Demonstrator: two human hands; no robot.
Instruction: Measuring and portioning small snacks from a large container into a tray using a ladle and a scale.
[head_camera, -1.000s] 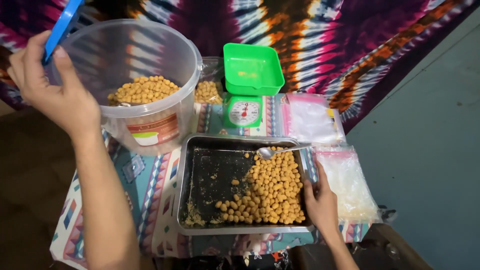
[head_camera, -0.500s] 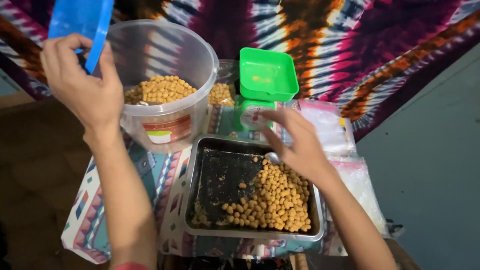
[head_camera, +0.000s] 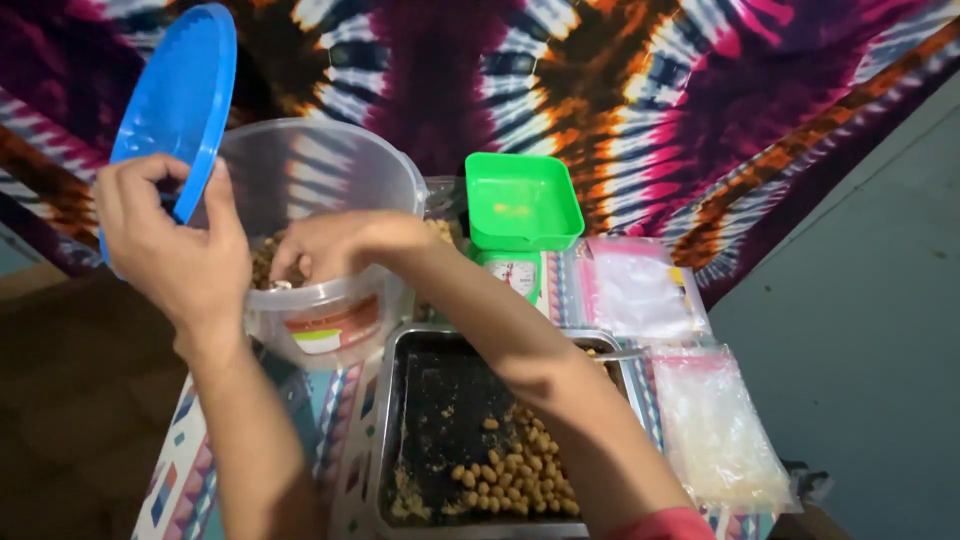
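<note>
- Fingers of my left hand (head_camera: 175, 255) are pinched on the rim of a round blue lid (head_camera: 178, 110), holding it tilted up on edge at the upper left of the frame.
- Over the clear plastic bucket (head_camera: 330, 200), left of centre, my right hand (head_camera: 340, 245) reaches across from the lower right; its fingers are curled down inside the rim among the roasted nuts (head_camera: 265, 262), and I cannot tell whether they grip anything.
- That bucket stands on a patterned cloth (head_camera: 185, 480), with the lid just beside and partly in front of its left wall.
- Below my right forearm, at the lower middle, a dark metal tray (head_camera: 440, 400) holds a heap of the same nuts (head_camera: 510, 475) in its lower right part, with crumbs on the bare left part.
- A green square dish (head_camera: 522, 200) sits on a small kitchen scale (head_camera: 515, 272) just right of the bucket, above the tray.
- Two clear plastic bags lie at the right: one flat bag (head_camera: 640, 290) beside the scale, another bag (head_camera: 715, 430) beside the tray.
- A tie-dye cloth (head_camera: 620, 90) fills the top of the frame.
</note>
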